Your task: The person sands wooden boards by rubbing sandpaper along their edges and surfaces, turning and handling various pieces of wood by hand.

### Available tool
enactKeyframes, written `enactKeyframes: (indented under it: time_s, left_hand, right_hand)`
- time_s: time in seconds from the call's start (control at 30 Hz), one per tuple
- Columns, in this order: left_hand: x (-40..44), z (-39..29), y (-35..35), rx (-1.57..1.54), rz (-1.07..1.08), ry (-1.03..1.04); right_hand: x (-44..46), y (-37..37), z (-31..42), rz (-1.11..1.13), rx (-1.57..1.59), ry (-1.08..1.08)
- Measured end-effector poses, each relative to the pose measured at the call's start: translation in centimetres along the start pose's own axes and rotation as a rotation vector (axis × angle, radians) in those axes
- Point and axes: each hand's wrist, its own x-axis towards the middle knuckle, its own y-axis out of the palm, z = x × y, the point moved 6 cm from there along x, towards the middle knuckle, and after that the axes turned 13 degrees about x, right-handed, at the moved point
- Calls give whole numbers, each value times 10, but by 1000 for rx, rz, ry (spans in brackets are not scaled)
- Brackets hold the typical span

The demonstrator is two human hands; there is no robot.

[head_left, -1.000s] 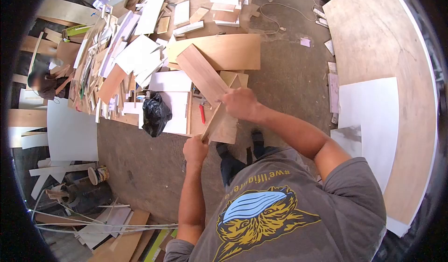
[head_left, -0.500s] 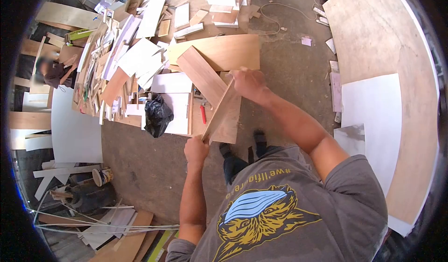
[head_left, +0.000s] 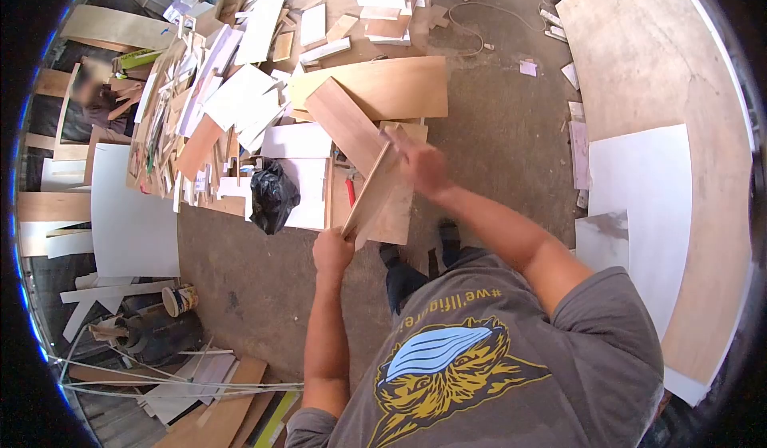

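My left hand (head_left: 333,251) is closed round the near end of a narrow wooden board (head_left: 370,188), which slants up and away on its edge over the table corner. At the board's far end, my right hand (head_left: 421,164) presses against the upper edge, fingers drawn together and slightly blurred. Whatever may be under those fingers is hidden. A reddish-brown plank (head_left: 347,124) lies just beyond the board, across a wider light plywood piece (head_left: 399,89). Left of the board rests a tool with a red handle (head_left: 350,192).
A work table (head_left: 391,228) carries heaped white and wooden offcuts (head_left: 232,101) and a black plastic bag (head_left: 273,196) at its near edge. Large sheets (head_left: 639,73) lean on the right. Another person (head_left: 104,105) is at the far left. A bucket (head_left: 180,299) lies lower left.
My right hand has moved down and slightly left from the board's far tip, along its edge. My left hand keeps its hold. The person at the left has shifted posture.
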Motion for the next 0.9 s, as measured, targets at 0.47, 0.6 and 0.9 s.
enactKeyframes:
  time_s: [0.47,0.6,0.9]
  left_hand:
    - [11,7,2,-27,-8,59]
    - [12,14,9,-21,-17,66]
    - [15,14,4,-33,-34,81]
  right_hand:
    - [-31,39,-2,160,6,-408]
    - [-4,21,-28,-102,39,-208]
    - [-27,59,-12,188,-104,-475]
